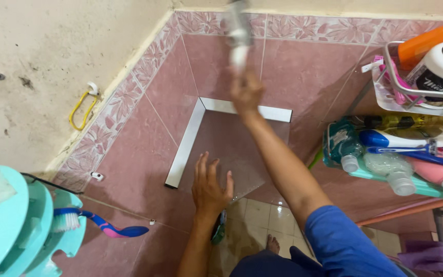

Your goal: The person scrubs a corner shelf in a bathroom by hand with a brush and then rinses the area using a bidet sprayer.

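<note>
A clear glass corner shelf (242,149) with a white frame (185,143) sits against the corner of two pink tiled walls. My left hand (210,183) lies flat on the glass, fingers spread. My right hand (246,93) is raised over the corner and grips a blurred white and grey tube-shaped object (238,33) that points upward. What exactly the object is cannot be made out.
A wire rack (416,97) at the right holds several bottles and tubes. A turquoise plastic shelf (11,220) with a blue and pink brush (98,223) stands at the lower left. A yellow loop (82,110) hangs on a wall hook. Floor tiles and a bare foot (273,243) show below.
</note>
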